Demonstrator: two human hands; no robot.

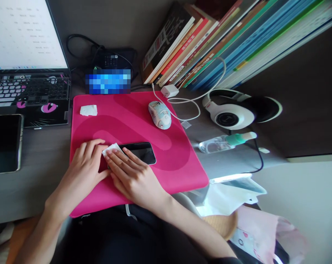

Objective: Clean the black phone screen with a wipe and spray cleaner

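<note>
A black phone (pixel 142 151) lies screen up on a pink mouse pad (pixel 168 154). My right hand (pixel 132 176) lies flat over the phone's left end, its fingers pressing a small white wipe (pixel 110 148) onto it. My left hand (pixel 84 167) rests flat on the pad just left of the phone, fingers stretched out and holding nothing.
A second white wipe (pixel 88 110) and a patterned mouse (pixel 159 114) lie on the pad's far side. A laptop (pixel 28 88) and another phone (pixel 4 142) are at the left. Books (pixel 210 40), headphones (pixel 237 110), a charger (pixel 170 90) and a spray bottle (pixel 226 142) stand to the right.
</note>
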